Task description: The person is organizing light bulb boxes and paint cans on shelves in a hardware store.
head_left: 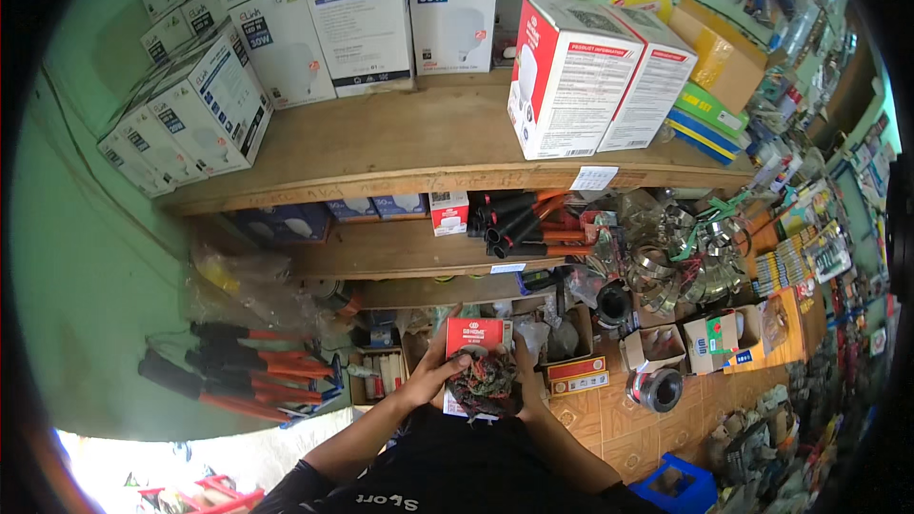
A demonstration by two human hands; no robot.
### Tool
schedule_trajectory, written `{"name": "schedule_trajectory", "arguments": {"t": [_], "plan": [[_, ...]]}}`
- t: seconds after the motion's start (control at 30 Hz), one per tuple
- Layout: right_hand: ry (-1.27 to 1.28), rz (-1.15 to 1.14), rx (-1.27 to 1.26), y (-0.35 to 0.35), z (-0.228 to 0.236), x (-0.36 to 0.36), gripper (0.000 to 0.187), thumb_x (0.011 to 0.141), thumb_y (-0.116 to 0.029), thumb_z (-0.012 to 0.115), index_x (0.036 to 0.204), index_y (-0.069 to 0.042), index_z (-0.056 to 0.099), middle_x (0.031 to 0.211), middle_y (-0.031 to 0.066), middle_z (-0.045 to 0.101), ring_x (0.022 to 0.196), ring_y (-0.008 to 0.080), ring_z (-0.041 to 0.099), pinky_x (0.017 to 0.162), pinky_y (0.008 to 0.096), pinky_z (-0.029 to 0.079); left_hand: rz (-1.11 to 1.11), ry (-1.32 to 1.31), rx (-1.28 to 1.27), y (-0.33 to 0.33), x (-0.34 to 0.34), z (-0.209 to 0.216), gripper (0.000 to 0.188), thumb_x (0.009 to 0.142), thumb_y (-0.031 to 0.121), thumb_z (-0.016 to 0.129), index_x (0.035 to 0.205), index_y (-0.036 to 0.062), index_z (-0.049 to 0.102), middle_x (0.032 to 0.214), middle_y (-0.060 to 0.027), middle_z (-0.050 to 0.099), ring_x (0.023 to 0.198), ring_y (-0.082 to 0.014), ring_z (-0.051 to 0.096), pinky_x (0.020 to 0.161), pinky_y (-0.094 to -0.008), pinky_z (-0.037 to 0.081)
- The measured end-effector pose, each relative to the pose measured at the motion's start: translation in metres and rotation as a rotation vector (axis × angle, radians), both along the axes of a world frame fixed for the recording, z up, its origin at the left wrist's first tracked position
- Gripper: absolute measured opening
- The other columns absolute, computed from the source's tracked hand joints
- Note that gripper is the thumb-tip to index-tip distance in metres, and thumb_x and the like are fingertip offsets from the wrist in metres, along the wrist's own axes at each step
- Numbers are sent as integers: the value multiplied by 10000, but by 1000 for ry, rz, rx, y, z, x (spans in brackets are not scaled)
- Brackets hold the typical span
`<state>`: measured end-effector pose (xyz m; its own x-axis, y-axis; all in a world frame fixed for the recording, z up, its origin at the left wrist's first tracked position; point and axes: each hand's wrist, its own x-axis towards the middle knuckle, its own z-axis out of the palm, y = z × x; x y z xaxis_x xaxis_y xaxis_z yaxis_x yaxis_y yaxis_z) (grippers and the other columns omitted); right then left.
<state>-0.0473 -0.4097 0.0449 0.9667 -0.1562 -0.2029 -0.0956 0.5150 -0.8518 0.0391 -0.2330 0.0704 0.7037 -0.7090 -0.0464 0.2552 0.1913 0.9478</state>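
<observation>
A small red and white box [474, 333] is held upright in front of my chest, its printed red top facing up at me. My left hand [433, 376] grips its left side, the thumb lying over the front and a finger showing past the upper left edge. A dark, crumpled rag [484, 385] with red and green bits covers the lower part of the box. My right hand [526, 385] is at the right side, closed on the rag against the box; most of its fingers are hidden.
A wooden shelf [381, 138] carries white bulb boxes [452, 14] and red-and-white boxes [576, 81]. Lower shelves hold black-and-orange tools [519, 228] and metal clamps [657, 266]. Orange-handled tools [252, 371] hang at left. Open cartons [657, 347] and a blue crate [681, 485] stand at right.
</observation>
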Motion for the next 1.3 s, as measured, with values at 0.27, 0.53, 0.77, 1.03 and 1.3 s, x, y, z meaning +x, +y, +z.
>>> {"name": "schedule_trajectory", "arguments": {"t": [0.27,0.53,0.77,1.03,1.3], "plan": [[317,-36,224,23,-18,-9,668,1055,-364,563,1609,-84,318,1525,119,496,1404,293,469,1171,409,351,-100,679,-136,59,3,-38,582,1001,172,648,1519,65,403,1436,-113,574,1352,-238,536,1145,-424,413],[-440,264,-1273,108,62,0,591,891,-316,759,1423,-116,595,1452,154,552,1315,350,561,1118,456,447,56,849,-396,99,-28,-81,405,1056,274,562,1414,91,513,1312,-121,652,1220,-284,636,1062,-439,515],[-231,-35,-1286,121,53,-17,368,901,-191,775,1230,-65,667,1237,178,642,1171,377,612,1010,476,498,254,47,140,118,4,-77,445,1057,242,616,1412,78,404,1337,-116,603,1143,-283,647,997,-362,516],[-249,-64,-1422,130,85,29,310,954,-296,720,1155,-62,689,1158,205,609,1103,407,605,974,454,492,22,-683,397,136,3,-13,756,838,277,837,1399,28,395,1312,-267,532,1250,-446,549,1030,-495,457],[-264,196,-1180,136,71,70,244,939,-261,722,1038,-40,687,1041,209,650,1017,394,624,912,452,482,166,-615,621,172,-9,15,911,778,313,864,1461,11,341,1315,-284,589,1241,-480,584,1033,-502,490]]}}
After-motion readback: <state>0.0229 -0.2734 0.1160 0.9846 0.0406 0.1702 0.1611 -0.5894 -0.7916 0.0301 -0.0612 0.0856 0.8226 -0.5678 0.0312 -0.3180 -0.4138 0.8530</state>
